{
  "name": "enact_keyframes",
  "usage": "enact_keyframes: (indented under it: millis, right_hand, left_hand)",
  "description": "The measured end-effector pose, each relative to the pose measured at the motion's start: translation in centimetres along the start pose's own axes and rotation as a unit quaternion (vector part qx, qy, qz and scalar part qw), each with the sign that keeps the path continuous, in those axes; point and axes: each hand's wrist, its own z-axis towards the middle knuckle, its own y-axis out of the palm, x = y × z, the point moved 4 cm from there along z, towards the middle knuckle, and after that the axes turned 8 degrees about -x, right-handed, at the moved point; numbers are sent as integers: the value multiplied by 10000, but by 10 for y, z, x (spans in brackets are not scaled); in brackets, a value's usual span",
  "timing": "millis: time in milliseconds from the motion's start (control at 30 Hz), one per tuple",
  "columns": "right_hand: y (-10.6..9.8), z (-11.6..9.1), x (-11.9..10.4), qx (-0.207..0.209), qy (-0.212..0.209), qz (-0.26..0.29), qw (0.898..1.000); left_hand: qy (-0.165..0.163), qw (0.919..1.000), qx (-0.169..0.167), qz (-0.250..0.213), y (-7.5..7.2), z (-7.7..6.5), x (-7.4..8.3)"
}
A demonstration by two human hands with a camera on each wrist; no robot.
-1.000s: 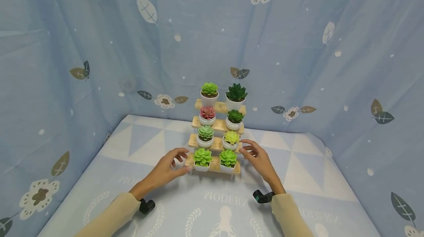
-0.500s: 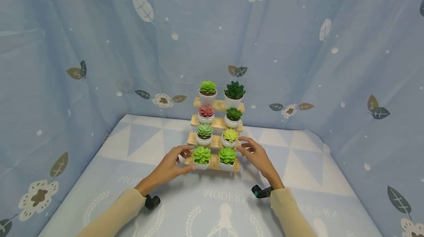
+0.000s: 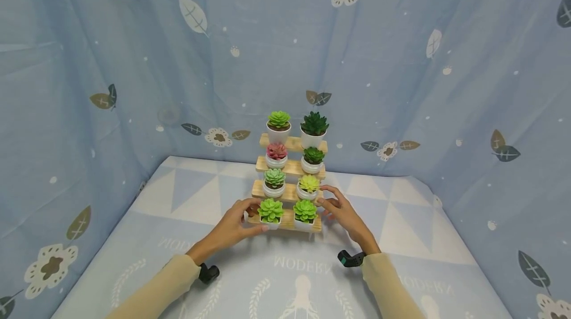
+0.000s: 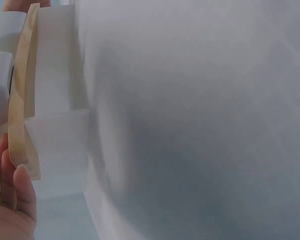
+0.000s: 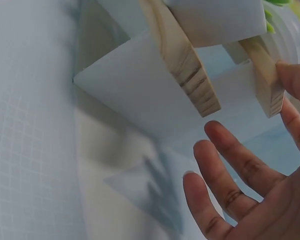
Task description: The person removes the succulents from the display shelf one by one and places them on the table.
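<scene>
A stepped wooden plant stand point(image 3: 288, 217) with white supports carries pairs of small potted succulents on its planks. My left hand point(image 3: 235, 222) bends round the light green succulent point(image 3: 270, 212) at the bottom left, thumb in front and forefinger behind its white pot. In the left wrist view, the left hand's fingers point(image 4: 23, 187) lie against the plank's end; its thumb is hidden there. My right hand point(image 3: 345, 212) pinches the right end of the second plank point(image 5: 270, 85), beside the yellow-green succulent point(image 3: 308, 185). The other right fingers point(image 5: 210, 165) stretch out loosely below the plank.
A blue patterned curtain point(image 3: 250, 61) hangs behind and beside the table point(image 3: 200, 180). Upper planks hold a pink succulent point(image 3: 276, 153), a pale green succulent point(image 3: 274, 180) and dark green succulents, one of them on top point(image 3: 314, 123). Black cameras point(image 3: 351, 258) sit on both wrists.
My left hand has moved right, from beside the stand's left end to round the bottom left pot. My right hand has come in closer to the second plank's end. The view has shifted slightly.
</scene>
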Motion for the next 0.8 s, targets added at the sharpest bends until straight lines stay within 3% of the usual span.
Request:
enact_keyframes:
  millis: [533,800]
  right_hand:
    - [2,0,3,-59,3,-49,10000]
    - [2,0,2,-87,-5,-7,10000]
  left_hand:
    - [28,9999,-75,-137,2,5,1]
    - [223,9997,138,6,-2,2,5]
